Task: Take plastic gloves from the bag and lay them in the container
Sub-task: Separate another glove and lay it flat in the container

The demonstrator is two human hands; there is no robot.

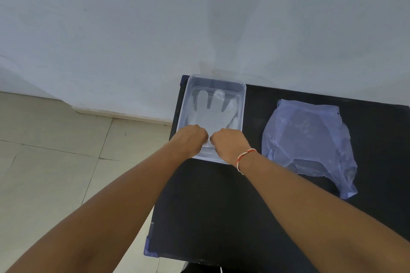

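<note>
Black tabletop (221, 206) against a pale wall carries one clear rectangular plastic container (243, 104), and one translucent plastic glove (213, 115) lies flat inside, fingers toward the wall. Both the left hand (190, 139) and right hand (228, 143) are curled closed, pinching its cuff at the near rim. One crumpled bluish plastic bag (308, 139) sits well apart to the right.

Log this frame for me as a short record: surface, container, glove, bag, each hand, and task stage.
surface: black table against a pale wall
container: clear plastic container, left part of the table, open top
glove: translucent plastic glove lying flat inside the container, its digits pointing toward the wall
bag: bluish plastic bag to the right of the container, apart from it
left hand: left hand closed at the glove's cuff end
right hand: right hand closed at the cuff end, thread bracelet on the wrist
stage: glove being laid down, not yet released
</note>
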